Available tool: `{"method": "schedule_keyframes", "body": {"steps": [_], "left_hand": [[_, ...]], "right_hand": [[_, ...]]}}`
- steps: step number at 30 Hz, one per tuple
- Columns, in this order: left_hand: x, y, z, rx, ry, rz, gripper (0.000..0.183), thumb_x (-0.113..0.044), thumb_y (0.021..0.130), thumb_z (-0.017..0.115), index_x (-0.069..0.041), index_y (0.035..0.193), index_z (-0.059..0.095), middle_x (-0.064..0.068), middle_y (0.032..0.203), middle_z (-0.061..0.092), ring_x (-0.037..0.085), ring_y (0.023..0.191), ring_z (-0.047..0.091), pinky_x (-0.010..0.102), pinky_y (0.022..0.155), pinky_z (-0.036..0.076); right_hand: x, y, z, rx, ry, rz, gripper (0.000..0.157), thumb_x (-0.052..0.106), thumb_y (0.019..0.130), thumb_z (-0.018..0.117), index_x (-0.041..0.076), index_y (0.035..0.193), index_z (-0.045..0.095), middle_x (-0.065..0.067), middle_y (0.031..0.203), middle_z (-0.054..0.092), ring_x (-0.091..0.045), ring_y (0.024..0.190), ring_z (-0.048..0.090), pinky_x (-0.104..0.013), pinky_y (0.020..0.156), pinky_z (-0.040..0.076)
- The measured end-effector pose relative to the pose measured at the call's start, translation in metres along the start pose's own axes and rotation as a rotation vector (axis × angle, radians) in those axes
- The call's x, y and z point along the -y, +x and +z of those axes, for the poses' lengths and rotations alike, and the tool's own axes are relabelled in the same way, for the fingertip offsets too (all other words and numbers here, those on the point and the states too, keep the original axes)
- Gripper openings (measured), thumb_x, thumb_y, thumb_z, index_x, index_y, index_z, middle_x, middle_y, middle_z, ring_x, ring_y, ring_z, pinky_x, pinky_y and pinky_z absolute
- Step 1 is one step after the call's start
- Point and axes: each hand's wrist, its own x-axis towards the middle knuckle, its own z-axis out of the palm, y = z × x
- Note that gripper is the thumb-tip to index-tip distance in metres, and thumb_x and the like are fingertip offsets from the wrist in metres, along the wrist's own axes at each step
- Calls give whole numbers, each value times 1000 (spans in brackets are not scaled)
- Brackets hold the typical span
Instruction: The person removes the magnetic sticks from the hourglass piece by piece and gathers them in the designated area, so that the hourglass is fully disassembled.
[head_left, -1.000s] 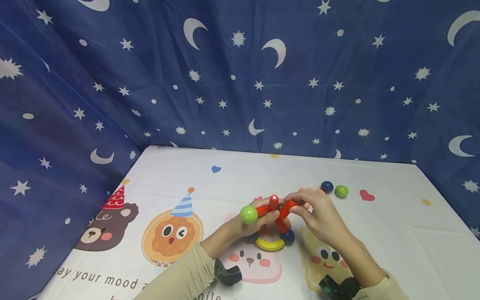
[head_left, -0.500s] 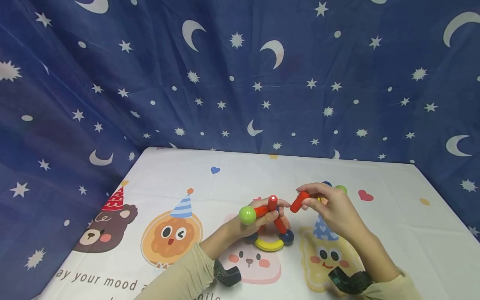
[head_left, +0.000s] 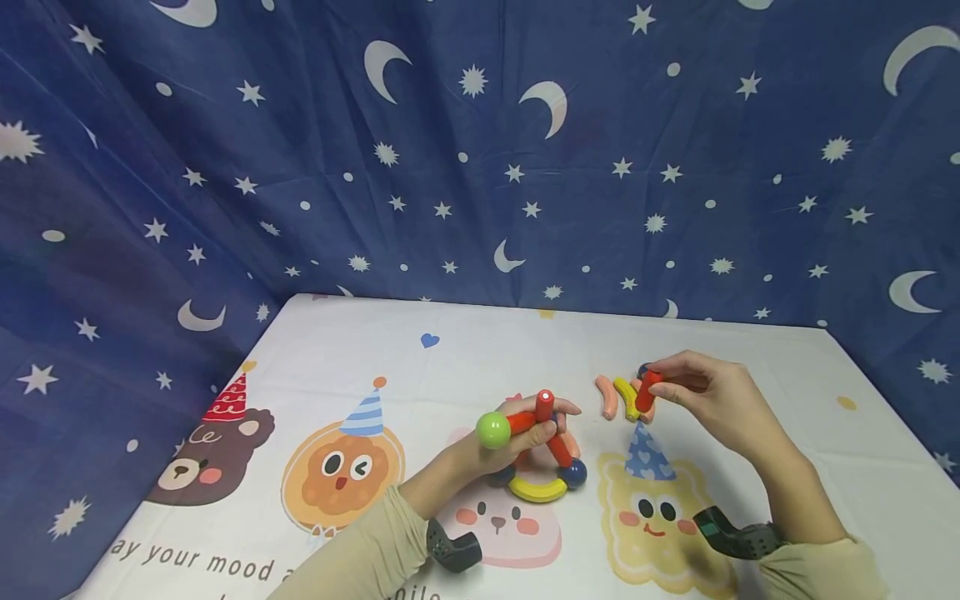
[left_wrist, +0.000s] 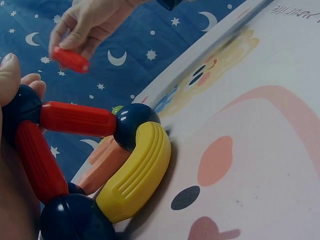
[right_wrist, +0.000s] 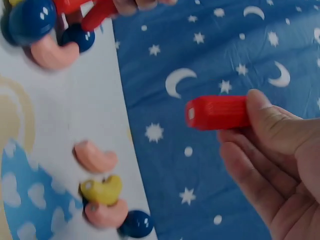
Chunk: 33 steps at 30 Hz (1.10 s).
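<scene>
My left hand (head_left: 517, 442) grips the top of a magnetic rod-and-ball structure. Its dark blue top ball (left_wrist: 22, 102) sits against the fingers, with red rods (left_wrist: 77, 119) running down to dark blue balls (left_wrist: 137, 125). At the base, a yellow curved rod (head_left: 538, 490) and a salmon-pink one (left_wrist: 104, 167) join the balls. One red rod (head_left: 545, 404) points up from the top; another carries a green ball (head_left: 493, 430) leftward. Off to the right, my right hand (head_left: 708, 392) pinches a loose red rod (right_wrist: 217, 112) between thumb and fingers, above the table.
Beneath and beside the right hand lie loose curved rods, a salmon-pink one (head_left: 607, 397) and a yellow one (head_left: 626, 398) among them. A dark blue ball (right_wrist: 136, 223) is beside them. A blue curtain (head_left: 480, 167) stands behind the white printed tablecloth (head_left: 360, 333).
The right hand, pinching the red rod, has moved away from the structure to the right, over the loose pieces. The left hand and structure have stayed nearly still.
</scene>
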Motion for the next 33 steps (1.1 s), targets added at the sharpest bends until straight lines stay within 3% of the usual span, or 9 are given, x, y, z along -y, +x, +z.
{"method": "schedule_keyframes", "body": {"steps": [6,11,16,21,33], "left_hand": [[-1,0,-1,4,-11,-23,36,-11,96,51,10,125,49,36,106,54,49,102,53,22,98,43],[-2,0,-1,1,0,-15,34,-4,95,50,11,124,49,35,103,54,49,100,53,23,97,43],[-2,0,-1,-6,10,-13,32,-3,94,50,11,124,50,35,103,56,47,100,54,23,97,43],[-3,-1,-1,-3,16,-21,32,-5,95,50,9,124,50,34,102,57,44,98,54,23,94,44],[-3,0,-1,-2,31,-50,33,-7,96,48,6,126,51,32,100,57,39,95,57,21,89,46]], "right_hand": [[-27,2,-7,104,-30,81,30,19,82,74,6,108,68,-10,100,71,-19,89,70,-35,77,57],[-50,2,-6,165,-52,159,34,19,83,73,4,112,67,-16,107,69,-29,93,68,-42,79,56],[-73,1,1,241,-52,232,38,22,83,72,4,116,66,-22,117,63,-32,96,65,-37,75,55],[-90,0,11,273,-74,302,43,30,84,72,3,116,66,-19,109,64,-32,96,61,-35,73,53],[-102,1,24,226,-120,260,37,26,85,70,1,111,67,-13,95,69,-25,85,62,-26,59,49]]}}
